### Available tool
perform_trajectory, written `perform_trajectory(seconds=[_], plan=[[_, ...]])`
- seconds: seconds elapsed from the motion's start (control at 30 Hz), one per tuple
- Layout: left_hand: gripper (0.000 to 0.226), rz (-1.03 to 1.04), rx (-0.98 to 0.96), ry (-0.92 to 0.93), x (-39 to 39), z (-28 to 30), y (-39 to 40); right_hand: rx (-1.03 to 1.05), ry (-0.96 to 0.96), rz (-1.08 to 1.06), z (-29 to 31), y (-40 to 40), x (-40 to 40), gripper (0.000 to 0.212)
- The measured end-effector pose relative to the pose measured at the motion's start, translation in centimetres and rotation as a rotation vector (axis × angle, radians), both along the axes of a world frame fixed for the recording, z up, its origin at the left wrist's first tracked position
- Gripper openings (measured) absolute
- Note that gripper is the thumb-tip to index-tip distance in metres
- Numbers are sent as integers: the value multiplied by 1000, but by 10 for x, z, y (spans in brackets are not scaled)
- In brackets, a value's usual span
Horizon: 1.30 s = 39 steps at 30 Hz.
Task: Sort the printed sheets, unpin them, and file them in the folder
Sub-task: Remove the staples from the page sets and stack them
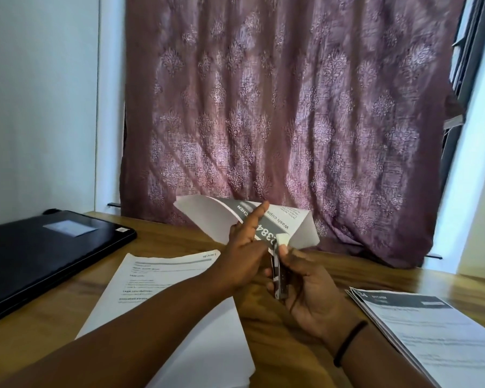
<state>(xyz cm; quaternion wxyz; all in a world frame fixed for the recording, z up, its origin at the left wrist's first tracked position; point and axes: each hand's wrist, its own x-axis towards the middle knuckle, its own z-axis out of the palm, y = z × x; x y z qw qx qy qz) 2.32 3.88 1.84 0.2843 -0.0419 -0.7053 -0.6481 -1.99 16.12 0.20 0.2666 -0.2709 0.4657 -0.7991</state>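
I hold a pinned set of printed sheets (207, 217) with a grey header band above the table, its pages fanned and bent. My left hand (245, 253) grips the set near its corner, index finger stretched along the band. My right hand (305, 287) clasps a slim metal staple remover (279, 278), whose tip touches the folded corner of the set. A stack of printed sheets (163, 278) lies on the table under my left forearm. Another stack with a dark header (431, 329) lies at the right. A black folder (39, 253) rests shut at the left.
The wooden table (277, 345) stands against a wall with a patterned mauve curtain (277, 107) behind it. A window frame (465, 79) shows at the far right. A black band circles my right wrist.
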Motion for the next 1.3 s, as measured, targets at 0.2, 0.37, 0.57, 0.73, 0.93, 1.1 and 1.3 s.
perform_trajectory(seconds=[0.2, 0.37, 0.57, 0.73, 0.93, 1.1, 1.3], plan=[[65, 11, -19, 18, 0, -3, 1, -29, -26, 21, 0, 1, -5, 31], [60, 56, -123, 40, 4, -7, 4, -45, -28, 16, -1, 1, -7, 33], [64, 60, -129, 41, 1, -7, 2, -37, -9, 62, -4, -1, -7, 64], [68, -21, -48, 28, -7, -10, -4, -17, -6, 59, 1, 1, -2, 27], [68, -134, 30, 47, -7, -11, -7, 68, 29, 13, 3, 2, -2, 29], [69, -123, 40, 56, -4, -12, -6, 107, -4, -45, 2, -2, -3, 16], [64, -158, 31, 73, 0, -13, -2, 126, -37, -121, -2, -4, -7, 9]])
